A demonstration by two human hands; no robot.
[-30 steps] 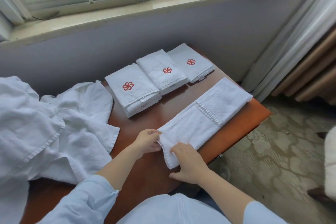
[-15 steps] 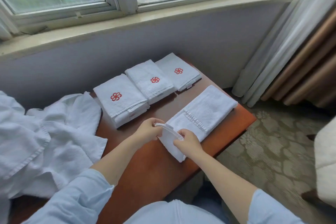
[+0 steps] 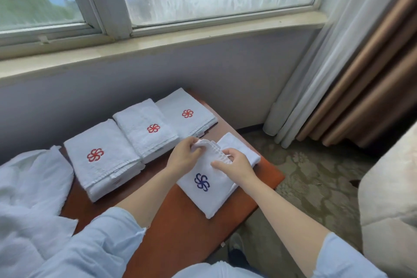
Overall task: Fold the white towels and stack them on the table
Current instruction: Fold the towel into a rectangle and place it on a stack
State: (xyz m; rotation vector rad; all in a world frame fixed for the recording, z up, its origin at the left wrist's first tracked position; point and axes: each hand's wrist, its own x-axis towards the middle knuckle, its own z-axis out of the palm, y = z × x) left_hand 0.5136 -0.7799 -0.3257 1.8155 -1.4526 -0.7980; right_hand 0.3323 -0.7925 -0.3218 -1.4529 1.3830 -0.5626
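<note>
left hand [image 3: 184, 157] and right hand [image 3: 237, 166], side by side, pinch the raised hem [image 3: 215, 148] of a blue-crested white towel [image 3: 207, 196] at the table [image 3: 171, 221] front. its long axis runs away toward the curtain [image 3: 316, 74], the uncovered end just beyond the right hand. three folded stacks [image 3: 146, 128] lie behind, nearer the left hand.

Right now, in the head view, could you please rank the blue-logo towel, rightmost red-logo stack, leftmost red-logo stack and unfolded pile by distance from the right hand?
1. blue-logo towel, held by the right hand.
2. rightmost red-logo stack, behind.
3. leftmost red-logo stack, left.
4. unfolded pile, left edge.
</note>
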